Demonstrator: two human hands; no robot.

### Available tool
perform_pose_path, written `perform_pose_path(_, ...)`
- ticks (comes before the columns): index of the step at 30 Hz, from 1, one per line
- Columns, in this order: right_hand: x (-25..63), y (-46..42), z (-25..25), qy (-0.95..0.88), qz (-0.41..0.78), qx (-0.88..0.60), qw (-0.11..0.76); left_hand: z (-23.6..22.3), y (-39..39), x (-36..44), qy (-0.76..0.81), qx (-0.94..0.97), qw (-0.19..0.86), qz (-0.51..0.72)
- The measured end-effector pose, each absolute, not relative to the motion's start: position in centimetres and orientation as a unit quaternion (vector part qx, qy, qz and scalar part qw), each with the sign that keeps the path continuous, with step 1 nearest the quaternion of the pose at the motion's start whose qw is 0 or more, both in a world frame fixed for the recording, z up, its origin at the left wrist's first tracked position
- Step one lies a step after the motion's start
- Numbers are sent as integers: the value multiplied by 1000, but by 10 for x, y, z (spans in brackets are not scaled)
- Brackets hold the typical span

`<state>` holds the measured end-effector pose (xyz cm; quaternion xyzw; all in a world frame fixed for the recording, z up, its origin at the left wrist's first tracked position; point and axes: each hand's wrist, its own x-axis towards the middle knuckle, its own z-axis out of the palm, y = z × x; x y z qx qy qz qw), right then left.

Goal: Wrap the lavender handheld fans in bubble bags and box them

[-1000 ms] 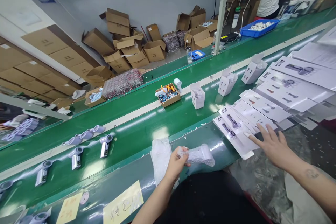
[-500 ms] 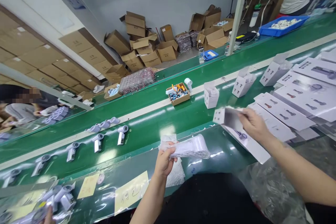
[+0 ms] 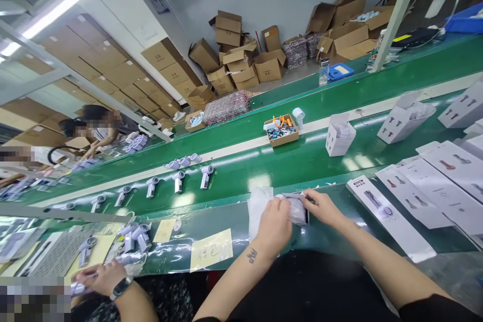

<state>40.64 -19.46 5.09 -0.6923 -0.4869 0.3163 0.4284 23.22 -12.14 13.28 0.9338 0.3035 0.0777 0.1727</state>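
Close in front of me, my left hand (image 3: 274,226) is curled around a white handheld fan in a clear bag (image 3: 296,211). It holds the bagged fan against the mouth of a small white carton, which is mostly hidden behind the hands. My right hand (image 3: 320,206) pinches the carton's edge from the right, thumb and fingers closed. How deep the fan sits in the carton is hard to see. Under and beside my left hand lies a sheet of white wrap (image 3: 260,204). Flat printed cartons (image 3: 390,216) lie to the right of my right hand.
Filled white cartons (image 3: 340,135) stand along the green belt (image 3: 234,173), near a small box of parts (image 3: 283,133). Unwrapped fans (image 3: 179,181) line the belt at left. A paper note (image 3: 212,250) lies on the bench. At lower left is a co-worker's hand (image 3: 107,276).
My left hand has brought the bagged fan rightward to the carton. My right hand has moved the carton left and down, so both hands meet. The view has turned left.
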Motion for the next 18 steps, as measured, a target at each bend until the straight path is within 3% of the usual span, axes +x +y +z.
perform_pose_path(3,402,-196,51,-493,324,-684,429,126,-139,254,268,961,63,12)
perform_pose_path(6,405,-200,47,-487,333,-683,432,114,-149,266,244,969,18,6)
perform_pose_path(12,415,-200,37,-482,373,-662,436,115,-157,242,182,981,22,59)
perform_pose_path(18,413,-197,44,-480,387,-667,418,103,-151,235,212,977,24,2)
